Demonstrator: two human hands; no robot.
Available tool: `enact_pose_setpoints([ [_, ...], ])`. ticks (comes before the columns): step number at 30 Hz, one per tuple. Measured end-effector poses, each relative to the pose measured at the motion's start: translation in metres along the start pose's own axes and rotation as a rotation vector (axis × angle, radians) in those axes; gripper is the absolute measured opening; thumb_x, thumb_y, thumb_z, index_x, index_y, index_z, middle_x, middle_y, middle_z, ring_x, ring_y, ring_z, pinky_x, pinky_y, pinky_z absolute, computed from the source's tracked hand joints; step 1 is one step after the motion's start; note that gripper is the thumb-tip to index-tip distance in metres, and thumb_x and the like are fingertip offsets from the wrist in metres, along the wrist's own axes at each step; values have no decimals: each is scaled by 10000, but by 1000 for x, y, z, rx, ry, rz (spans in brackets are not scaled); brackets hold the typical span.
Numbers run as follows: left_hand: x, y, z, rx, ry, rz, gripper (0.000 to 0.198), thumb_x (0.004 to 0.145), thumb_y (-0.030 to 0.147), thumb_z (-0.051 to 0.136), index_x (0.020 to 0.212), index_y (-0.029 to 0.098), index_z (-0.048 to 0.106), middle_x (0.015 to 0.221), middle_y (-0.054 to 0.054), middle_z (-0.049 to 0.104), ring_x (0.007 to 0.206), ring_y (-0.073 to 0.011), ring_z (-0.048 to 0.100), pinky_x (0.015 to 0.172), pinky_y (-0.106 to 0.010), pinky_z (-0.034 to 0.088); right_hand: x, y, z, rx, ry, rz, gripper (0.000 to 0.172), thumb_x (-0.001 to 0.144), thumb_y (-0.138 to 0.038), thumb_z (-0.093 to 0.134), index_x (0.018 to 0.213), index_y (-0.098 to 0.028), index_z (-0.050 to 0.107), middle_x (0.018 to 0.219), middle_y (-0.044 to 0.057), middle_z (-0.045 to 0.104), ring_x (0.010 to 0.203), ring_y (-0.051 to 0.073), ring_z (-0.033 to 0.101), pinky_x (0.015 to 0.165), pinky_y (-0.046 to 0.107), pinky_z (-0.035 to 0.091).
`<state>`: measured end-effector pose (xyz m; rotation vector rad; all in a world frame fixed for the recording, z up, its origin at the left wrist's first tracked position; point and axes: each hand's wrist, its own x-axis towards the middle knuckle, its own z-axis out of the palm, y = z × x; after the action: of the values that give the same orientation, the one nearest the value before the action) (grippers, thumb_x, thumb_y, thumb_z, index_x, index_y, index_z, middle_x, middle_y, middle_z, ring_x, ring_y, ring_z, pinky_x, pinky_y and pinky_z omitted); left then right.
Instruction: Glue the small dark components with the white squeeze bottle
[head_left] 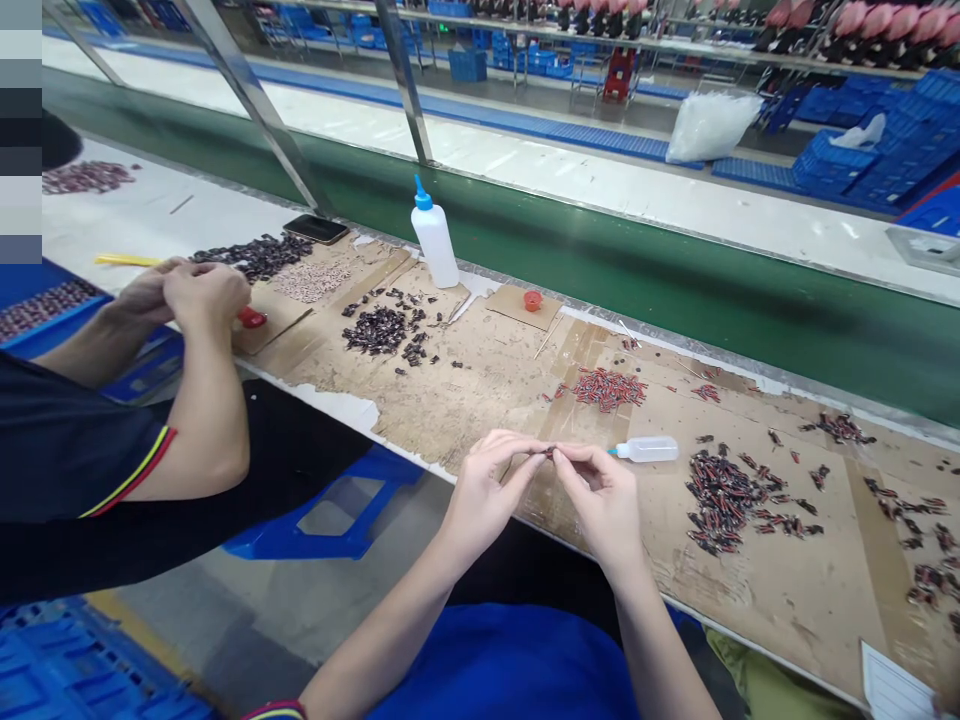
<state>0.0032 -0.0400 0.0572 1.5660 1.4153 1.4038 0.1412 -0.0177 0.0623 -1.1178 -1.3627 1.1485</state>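
At the edge of the brown cardboard-covered bench (457, 410), our left hand (484, 490) and right hand (609, 505), closed to a pinch, hold one tiny dark piece (550, 453) between them. Many small black bits (377, 330) and slim red pieces (609, 389) lie loose; black-and-red clusters (718, 498) rightward look joined already.

Blue top (517, 668), sleeve edge (274, 711) striped red and yellow, black legwear (529, 570), bare forearms (386, 632)
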Motion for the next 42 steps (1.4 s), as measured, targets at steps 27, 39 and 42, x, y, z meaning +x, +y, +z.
enact_pose_setpoints([
  [27, 8, -47, -11, 541, -172, -95, 201, 828, 122, 590, 894, 265, 715, 968, -52, 745, 1017, -288, 607, 987, -551, 282, -29, 32, -145, -969, 420, -166, 214, 824, -353, 538, 864, -202, 685, 913, 116, 682, 848, 264, 634, 811, 446, 521],
  [39, 9, -77, -35, 650, -282, 100, 189, 898, 140, 535, 872, 240, 694, 933, -50, 724, 996, -248, 561, 883, -409, 317, 35, 47, -128, -1057, -68, -172, 242, 858, -385, 546, 1015, -246, 667, 1133, 111, 675, 1194, 375, 486, 927, 566, 421],
  [42, 6, -65, -16, 559, -321, 124, 194, 917, 155, 528, 904, 254, 695, 906, -21, 728, 943, -208, 590, 920, -406, 302, 27, 36, -121, -727, 11, -67, 360, 760, -499, 658, 977, -213, 674, 937, 99, 718, 852, 282, 649, 729, 408, 518],
])
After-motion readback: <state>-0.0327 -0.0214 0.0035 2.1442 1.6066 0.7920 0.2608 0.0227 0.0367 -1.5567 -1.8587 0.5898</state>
